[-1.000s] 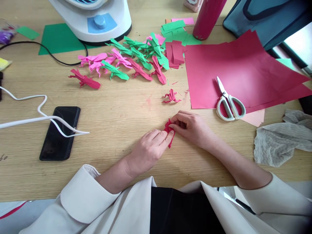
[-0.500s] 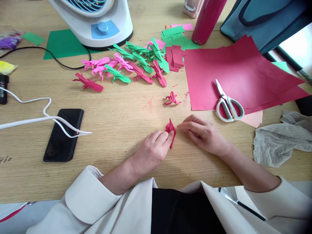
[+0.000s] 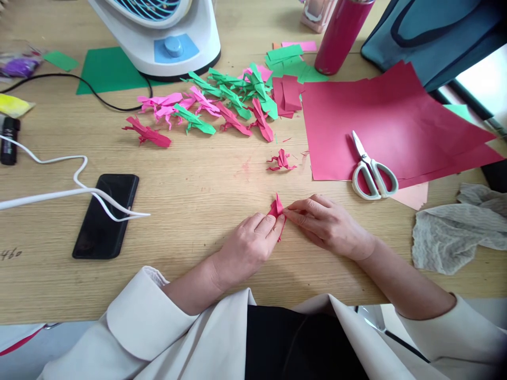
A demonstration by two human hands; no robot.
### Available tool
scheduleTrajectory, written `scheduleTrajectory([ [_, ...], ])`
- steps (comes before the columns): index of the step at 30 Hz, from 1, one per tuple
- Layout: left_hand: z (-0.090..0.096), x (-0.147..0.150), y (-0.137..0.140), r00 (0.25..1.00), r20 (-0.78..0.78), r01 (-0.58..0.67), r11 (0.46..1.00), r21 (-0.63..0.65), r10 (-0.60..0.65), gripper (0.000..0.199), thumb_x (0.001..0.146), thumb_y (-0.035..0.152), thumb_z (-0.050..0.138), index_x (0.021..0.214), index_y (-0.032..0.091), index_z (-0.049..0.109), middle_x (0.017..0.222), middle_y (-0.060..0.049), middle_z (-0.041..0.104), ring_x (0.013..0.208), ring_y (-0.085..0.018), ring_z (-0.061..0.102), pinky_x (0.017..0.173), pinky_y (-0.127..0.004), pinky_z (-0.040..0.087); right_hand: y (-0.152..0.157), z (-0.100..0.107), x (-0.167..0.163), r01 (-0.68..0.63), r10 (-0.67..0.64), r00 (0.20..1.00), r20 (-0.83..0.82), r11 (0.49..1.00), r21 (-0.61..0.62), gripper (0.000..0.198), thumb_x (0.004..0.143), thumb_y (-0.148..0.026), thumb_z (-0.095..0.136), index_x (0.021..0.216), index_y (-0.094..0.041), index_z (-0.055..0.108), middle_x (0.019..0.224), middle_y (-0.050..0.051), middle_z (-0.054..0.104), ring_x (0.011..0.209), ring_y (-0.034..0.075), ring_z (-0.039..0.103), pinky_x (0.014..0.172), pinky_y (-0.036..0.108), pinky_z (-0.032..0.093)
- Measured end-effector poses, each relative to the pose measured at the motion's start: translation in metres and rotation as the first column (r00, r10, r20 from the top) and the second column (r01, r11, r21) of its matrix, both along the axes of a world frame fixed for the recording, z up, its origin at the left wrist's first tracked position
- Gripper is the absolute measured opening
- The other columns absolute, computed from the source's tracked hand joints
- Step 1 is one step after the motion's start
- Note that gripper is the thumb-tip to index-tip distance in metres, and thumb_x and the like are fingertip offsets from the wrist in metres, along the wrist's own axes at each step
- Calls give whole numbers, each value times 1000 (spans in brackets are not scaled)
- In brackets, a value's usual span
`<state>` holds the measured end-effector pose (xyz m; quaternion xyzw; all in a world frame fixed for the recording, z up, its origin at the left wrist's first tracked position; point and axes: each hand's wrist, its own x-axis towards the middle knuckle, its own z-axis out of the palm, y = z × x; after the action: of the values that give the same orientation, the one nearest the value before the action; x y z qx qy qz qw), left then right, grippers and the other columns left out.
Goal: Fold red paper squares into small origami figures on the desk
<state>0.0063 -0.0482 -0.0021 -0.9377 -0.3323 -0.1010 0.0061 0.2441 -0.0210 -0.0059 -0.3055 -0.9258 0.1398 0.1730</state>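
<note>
the left hand (image 3: 249, 243) grips a folded red paper (image 3: 278, 205) in its fingers, down on the bench (image 3: 198, 190) toward the front edge's middle. the right hand (image 3: 335, 226), fingers bunched, is at the paper's right side; whether it pinches there i cannot tell.

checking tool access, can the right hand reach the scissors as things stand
Probably yes: the scissors lie uncovered, partly on the red paper sheets, with nothing between them and the right hand.

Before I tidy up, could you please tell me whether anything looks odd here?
Yes: a faint reddish smudge on the wooden tabletop, left of the small red frog-like figure, looks like a stain against the pale surface.
</note>
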Motion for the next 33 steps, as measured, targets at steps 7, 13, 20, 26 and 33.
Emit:
scheduleTrajectory([
  [7,0,4,-1,999,-31,-32,999,-2,32,38,99,8,36,134,5,49,99,-11,65,90,-20,60,82,-33,53,1,1,-2,1,-1,1000,-3,1000,20,37,97,-16,45,132,-18,57,111,13,64,91,23,55,83,41,53],
  [13,1,6,-2,997,-68,-48,999,3,48,33,98,8,38,126,5,54,100,-12,64,91,-20,59,81,-33,53,1,2,-1,-14,13,1000,17,998,55,37,98,-16,45,133,-16,56,113,14,65,92,23,56,83,41,52],
  [20,0,9,-3,995,-75,-67,997,45,70,27,97,8,41,118,7,59,98,-11,64,87,-20,59,80,-33,54,-2,0,1,-56,47,997,69,991,125,38,97,-14,47,134,-18,55,117,14,65,92,23,58,79,40,51],
  [26,-1,11,-2,993,-99,-64,997,44,68,28,96,8,40,117,5,60,99,-12,64,88,-20,59,81,-33,53,-2,0,0,-56,42,996,84,985,164,36,96,-14,50,131,-16,58,116,14,65,91,23,57,78,39,51],
  [33,0,10,-2,993,-70,-88,995,51,92,31,98,12,43,123,6,60,117,-14,64,100,-22,59,86,-34,51,-3,0,-5,1,-13,998,69,987,159,32,96,-16,52,126,-17,61,110,11,65,89,22,55,78,37,49],
])
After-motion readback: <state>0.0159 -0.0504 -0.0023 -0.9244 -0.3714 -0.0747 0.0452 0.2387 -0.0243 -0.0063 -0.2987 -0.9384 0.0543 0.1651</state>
